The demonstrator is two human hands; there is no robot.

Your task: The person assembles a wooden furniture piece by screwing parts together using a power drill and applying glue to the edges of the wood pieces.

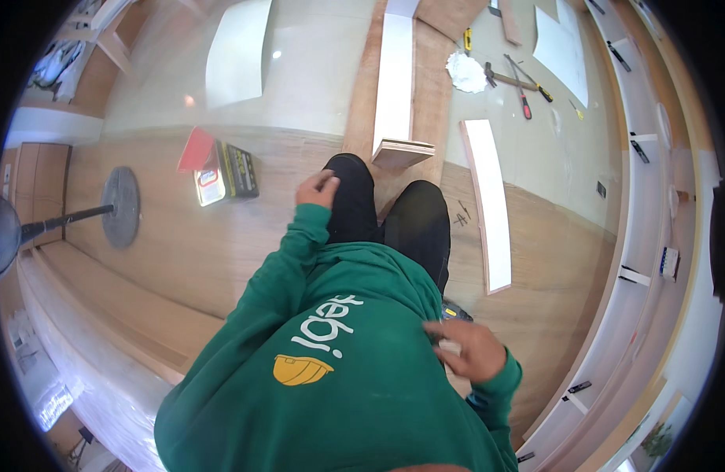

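My left hand [318, 189] is beside my left knee, its fingers loosely bent and a little apart, with nothing visible in them. On the right, my right hand [474, 351] hovers next to my green sweatshirt [362, 315]. Its thumb and fingers are bent toward each other around a small dark thing that I cannot make out. Just beyond that hand, a power tool [455, 311] is partly hidden by my body. In front of my knees a long white-faced board [395, 86] lies on brown boards, its layered end [403, 153] toward me.
A white strip board [487, 208] lies right of my legs, beside loose screws [461, 214]. Farther off are a hammer [508, 80], a red-handled tool [526, 106] and a white heap [466, 72]. An opened box [238, 171] and a round stand base [121, 206] are left.
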